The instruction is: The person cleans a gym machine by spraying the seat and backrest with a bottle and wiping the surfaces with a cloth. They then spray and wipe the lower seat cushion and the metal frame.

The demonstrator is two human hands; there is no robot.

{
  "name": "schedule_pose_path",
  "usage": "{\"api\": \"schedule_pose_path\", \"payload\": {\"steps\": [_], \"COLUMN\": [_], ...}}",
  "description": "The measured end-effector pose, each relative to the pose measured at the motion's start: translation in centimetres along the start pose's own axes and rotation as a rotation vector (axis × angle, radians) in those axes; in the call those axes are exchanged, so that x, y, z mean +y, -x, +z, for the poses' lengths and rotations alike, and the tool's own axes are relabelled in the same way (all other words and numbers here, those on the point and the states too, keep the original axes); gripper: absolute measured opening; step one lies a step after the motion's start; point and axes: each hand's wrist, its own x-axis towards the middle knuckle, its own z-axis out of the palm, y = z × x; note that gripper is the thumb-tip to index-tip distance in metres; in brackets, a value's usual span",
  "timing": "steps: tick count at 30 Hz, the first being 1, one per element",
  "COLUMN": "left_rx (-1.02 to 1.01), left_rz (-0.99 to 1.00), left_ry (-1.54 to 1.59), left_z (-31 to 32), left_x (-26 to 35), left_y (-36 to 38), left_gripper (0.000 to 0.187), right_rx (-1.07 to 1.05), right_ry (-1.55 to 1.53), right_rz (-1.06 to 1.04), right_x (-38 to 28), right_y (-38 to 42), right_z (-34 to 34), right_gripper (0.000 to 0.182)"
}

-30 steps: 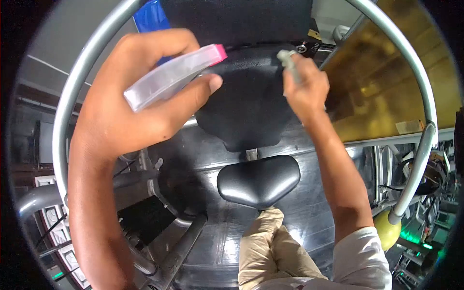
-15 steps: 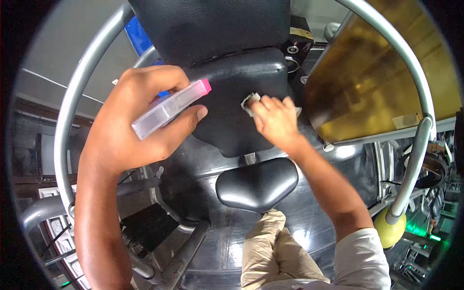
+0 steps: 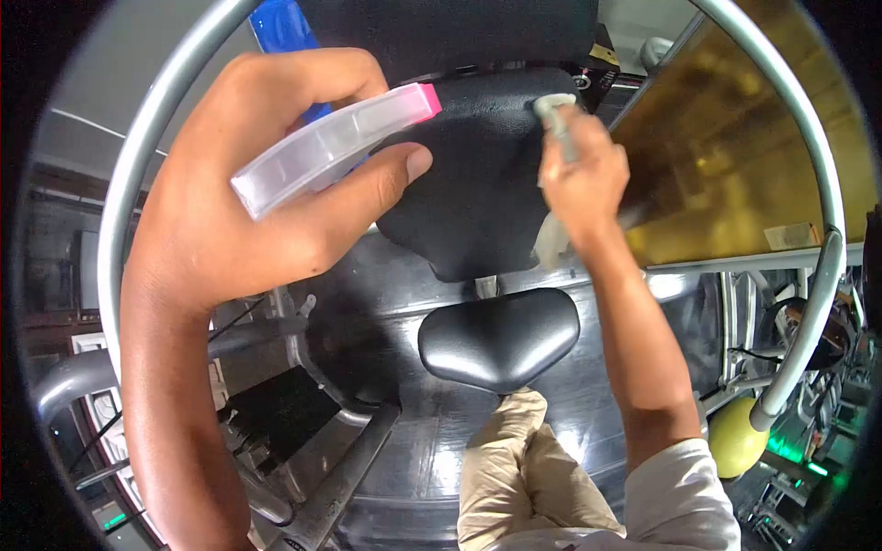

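A translucent, narrow plastic container with a pink end [image 3: 335, 142] is gripped between the thumb and fingers of my left hand [image 3: 207, 207], raised in front of the bench on the left. My right hand [image 3: 586, 179] is closed around a whitish cloth [image 3: 551, 243], whose loose end hangs below the fingers. It is at the upper right edge of a black padded seat [image 3: 469, 184]. Behind that seat stands a black back pad [image 3: 459, 37], partly cut off at the top. A smaller black pad [image 3: 501, 340] sits lower, near my legs.
Curved grey metal bars [image 3: 142, 174] frame both sides, the right one ending in a yellow ball [image 3: 740, 439]. A yellowish panel [image 3: 735, 156] stands at right. A blue item [image 3: 283, 26] shows behind my left hand. A black footplate [image 3: 280, 418] lies lower left.
My right hand has moved up and right across the seat with the cloth. My left hand and the container sit somewhat higher in view. The camera view has shifted slightly.
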Motion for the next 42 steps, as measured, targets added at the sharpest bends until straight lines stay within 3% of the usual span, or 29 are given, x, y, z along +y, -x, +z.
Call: {"api": "schedule_pose_path", "payload": {"steps": [4,6,10,14,16,17,18,19,22,24,26,28,30,32,34,38,40,41,42], "left_rx": [-0.063,-0.038,-0.049,-0.053,-0.081,-0.075,-0.072,-0.054,-0.097,-0.087,-0.097,-0.103,-0.072,-0.076,-0.071,-0.07,-0.049,-0.054,-0.059], "left_rz": [-0.011,0.063,0.028,0.07,0.075,0.076,0.075,0.078,0.145,0.213,0.246,0.249,0.227,0.255,0.299,0.213,0.16,0.157,0.156], "left_ry": [-0.029,-0.035,-0.02,0.01,-0.034,-0.043,-0.046,-0.034,-0.047,-0.011,0.006,0.03,0.039,0.06,0.059,-0.005,-0.023,-0.028,-0.036], "left_z": [-1.0,-0.8,-0.3,-0.2,-0.2,0.0,0.4,0.6,0.8,1.1,1.6,2.3,2.8,2.9,3.4,3.3,3.3,3.4,3.4], "left_x": [0.9,0.2,0.1,-0.4,0.0,-0.2,-0.3,0.1,0.7,0.6,1.0,1.1,1.4,1.5,1.3,2.2,2.2,2.1,2.1], "left_y": [-0.7,-0.8,-0.3,-0.5,-0.6,-0.4,-0.1,0.0,-0.5,-0.5,-0.5,-0.3,0.3,0.6,0.9,0.8,0.9,0.8,0.7], "left_gripper": [0.016,0.015,0.017,0.017,0.016,0.016,0.016,0.016,0.017,0.018,0.018,0.019,0.02,0.022,0.022,0.023,0.023,0.023,0.023], "right_rx": [-0.294,-0.326,-0.154,-0.464,-0.354,-0.61,-0.095,0.037,0.063,0.013,0.03,-0.168,-0.593,-0.669,-0.599,-0.379,-0.069,0.02,0.057], "right_ry": [0.159,0.244,0.099,0.204,0.228,0.495,0.281,-0.14,-0.073,-0.238,-0.322,-0.195,-0.089,-0.085,-0.298,-0.282,-0.474,-0.438,-0.43], "right_rz": [-0.305,-0.396,-0.029,-0.384,-0.416,-0.231,-0.291,-0.027,0.007,0.17,0.005,0.019,-0.018,0.048,0.247,0.567,0.488,0.386,0.412], "right_x": [-0.7,0.4,-0.8,-0.5,0.4,-1.5,0.6,0.8,3.4,4.8,6.4,5.7,5.1,4.6,3.9,1.8,1.2,0.6,-0.1], "right_y": [3.6,1.4,1.2,7.6,4.6,0.2,-0.5,-2.7,-2.0,1.7,5.6,9.4,12.4,16.3,16.6,13.5,9.1,6.1,3.6], "right_z": [0.5,-0.9,-1.3,1.5,0.3,-1.8,-2.1,-2.7,-0.9,-0.2,0.8,-1.0,-2.5,-2.9,-3.0,-3.7,-2.9,-3.0,-2.9], "right_gripper": [0.032,0.032,0.029,0.019,0.021,0.024,0.023,0.027,0.031,0.035,0.034,0.032,0.031,0.033,0.034,0.034,0.03,0.025,0.023]}}
